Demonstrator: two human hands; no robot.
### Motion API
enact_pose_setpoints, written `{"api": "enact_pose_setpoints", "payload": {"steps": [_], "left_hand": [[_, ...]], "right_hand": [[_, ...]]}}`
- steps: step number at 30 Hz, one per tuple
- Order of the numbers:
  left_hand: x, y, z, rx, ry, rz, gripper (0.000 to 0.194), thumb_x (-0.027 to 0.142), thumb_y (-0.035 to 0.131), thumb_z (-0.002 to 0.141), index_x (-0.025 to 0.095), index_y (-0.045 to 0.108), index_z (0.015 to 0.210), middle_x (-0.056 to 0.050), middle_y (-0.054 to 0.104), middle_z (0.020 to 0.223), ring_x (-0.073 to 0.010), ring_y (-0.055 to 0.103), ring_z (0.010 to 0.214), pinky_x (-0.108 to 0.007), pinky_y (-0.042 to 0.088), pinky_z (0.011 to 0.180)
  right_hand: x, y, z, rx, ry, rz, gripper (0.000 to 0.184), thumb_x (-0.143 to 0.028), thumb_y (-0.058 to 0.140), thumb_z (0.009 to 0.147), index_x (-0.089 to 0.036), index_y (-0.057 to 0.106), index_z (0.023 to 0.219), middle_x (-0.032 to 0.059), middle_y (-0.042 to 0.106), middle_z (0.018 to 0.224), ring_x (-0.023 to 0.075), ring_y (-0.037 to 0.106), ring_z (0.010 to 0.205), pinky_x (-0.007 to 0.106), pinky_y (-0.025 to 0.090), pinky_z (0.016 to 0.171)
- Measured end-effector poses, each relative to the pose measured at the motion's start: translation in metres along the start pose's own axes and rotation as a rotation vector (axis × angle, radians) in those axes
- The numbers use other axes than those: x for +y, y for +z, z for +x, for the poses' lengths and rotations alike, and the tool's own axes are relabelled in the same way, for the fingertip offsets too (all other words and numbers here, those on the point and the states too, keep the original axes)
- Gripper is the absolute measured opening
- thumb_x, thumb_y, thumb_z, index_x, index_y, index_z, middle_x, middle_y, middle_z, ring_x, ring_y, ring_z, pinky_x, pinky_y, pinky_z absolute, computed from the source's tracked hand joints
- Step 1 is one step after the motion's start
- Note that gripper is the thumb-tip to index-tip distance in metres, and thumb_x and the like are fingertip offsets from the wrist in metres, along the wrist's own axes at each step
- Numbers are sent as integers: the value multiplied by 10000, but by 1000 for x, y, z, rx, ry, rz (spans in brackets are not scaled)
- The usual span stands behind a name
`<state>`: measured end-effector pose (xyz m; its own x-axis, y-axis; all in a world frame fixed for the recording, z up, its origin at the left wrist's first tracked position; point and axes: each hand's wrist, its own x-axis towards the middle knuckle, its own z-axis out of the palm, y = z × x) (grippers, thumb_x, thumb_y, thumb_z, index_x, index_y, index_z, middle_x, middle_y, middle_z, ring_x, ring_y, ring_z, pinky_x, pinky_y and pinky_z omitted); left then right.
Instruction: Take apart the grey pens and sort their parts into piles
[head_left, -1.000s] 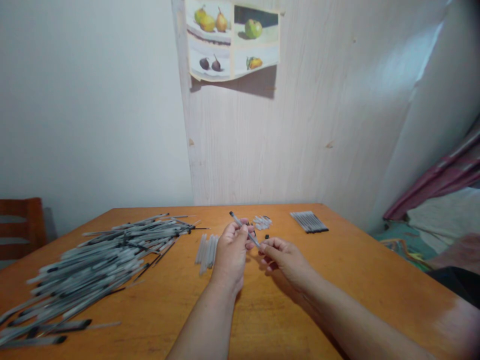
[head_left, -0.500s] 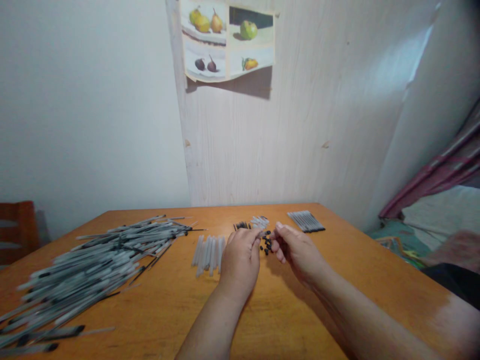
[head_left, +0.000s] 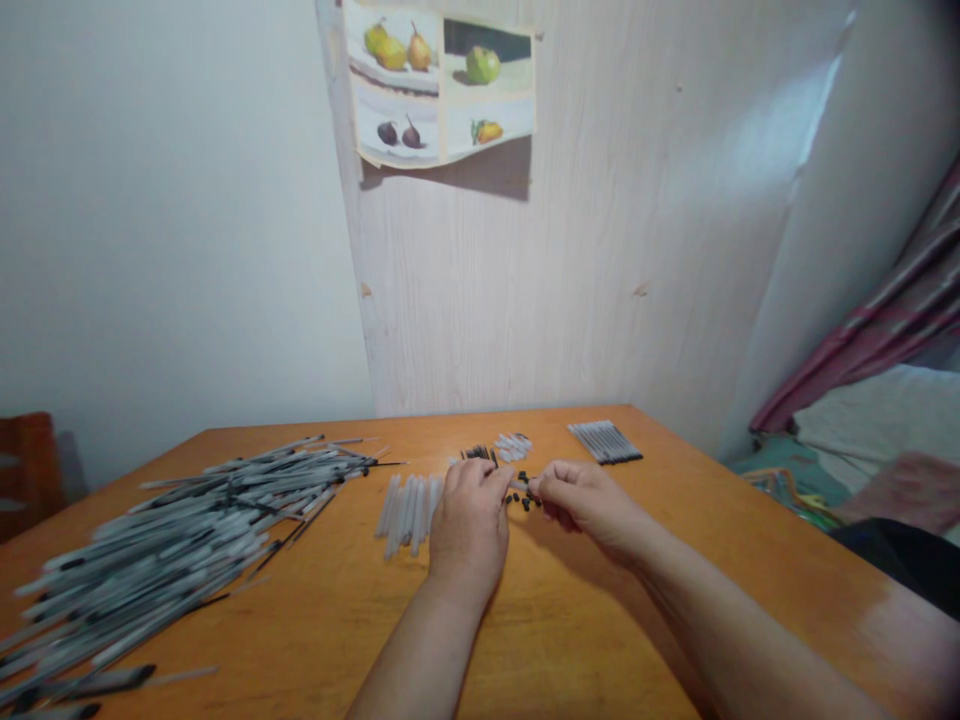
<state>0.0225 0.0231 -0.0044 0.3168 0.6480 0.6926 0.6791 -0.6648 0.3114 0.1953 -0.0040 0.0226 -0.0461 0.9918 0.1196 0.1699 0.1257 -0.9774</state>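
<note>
My left hand (head_left: 471,515) is closed around a translucent pen barrel (head_left: 518,484), whose end sticks out to the right between the hands. At that end, the fingertips of my right hand (head_left: 581,495) are pinched together, and a dark bit shows there, probably a small black plug. Several loose black plugs (head_left: 526,503) lie on the table just below the fingers. To the left of my left hand, a row of translucent pen barrels (head_left: 405,512) is partly hidden by it. Behind the hands are short black pen parts (head_left: 478,455) and small clear caps (head_left: 513,446).
A large heap of pens and pen parts (head_left: 195,530) spreads over the left of the wooden table (head_left: 570,640). At the back right lies a neat row of pens with black ends (head_left: 606,442). A wooden chair (head_left: 26,460) stands beyond the left edge.
My right hand has closed in on my left, and its fingers now pinch at the barrel's end. The barrel shows more plainly between the hands. The view has shifted slightly.
</note>
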Motion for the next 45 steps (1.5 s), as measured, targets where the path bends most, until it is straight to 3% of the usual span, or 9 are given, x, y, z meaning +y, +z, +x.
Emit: {"api": "enact_pose_setpoints", "payload": {"steps": [6,9,12,16,20,24,36,45], "left_hand": [[1,0,1,32,9,22,328,132,475,900,223,669,1148,-113,617,1129,-261,526,1094,-422,460,948],[2,0,1,123,-13,39,375,158,517,889,217,614,1247,-136,567,1273,-292,491,1198,-472,424,1024],[3,0,0,189,-24,87,429,175,556,876,209,567,1303,-150,512,1366,-315,439,1287,-507,374,1085],[3,1,-1,165,-26,149,385,193,560,884,201,578,1268,-140,535,1342,-310,461,1274,-508,396,1079],[4,3,-2,134,-23,171,358,195,574,874,195,597,1230,-129,560,1313,-306,480,1255,-506,410,1077],[5,3,-1,113,-6,176,330,195,587,865,197,621,1194,-124,576,1294,-298,490,1249,-498,416,1076],[7,1,0,95,1,158,301,215,558,889,208,625,1183,-110,591,1265,-296,489,1244,-499,424,1061],[7,1,-2,84,6,173,286,214,566,883,208,633,1160,-110,592,1267,-298,487,1244,-511,426,1058]], "right_hand": [[6,1,2,6,5,-70,249,-362,643,793,-199,538,637,-34,545,522,87,416,451,225,275,451],[11,-1,6,60,-47,-110,228,-357,641,782,-199,561,638,-26,554,547,102,437,482,237,303,478],[21,-8,16,197,-126,-161,244,-381,649,761,-200,564,621,-25,538,548,117,441,511,249,308,504],[39,-31,33,444,-162,-260,289,-437,616,747,-198,543,602,-30,501,530,127,428,522,260,314,524],[60,-65,47,679,-108,-404,282,-407,570,766,-194,534,584,-18,509,541,135,453,535,263,312,531],[77,-92,56,811,21,-592,257,-377,564,800,-183,598,635,9,559,559,152,487,529,273,300,512],[84,-138,73,842,222,-770,242,-358,579,825,-176,659,687,77,654,666,191,575,637,274,320,536],[108,-140,64,782,372,-846,263,-387,526,856,-187,691,815,120,692,794,223,619,732,288,396,621]]}}
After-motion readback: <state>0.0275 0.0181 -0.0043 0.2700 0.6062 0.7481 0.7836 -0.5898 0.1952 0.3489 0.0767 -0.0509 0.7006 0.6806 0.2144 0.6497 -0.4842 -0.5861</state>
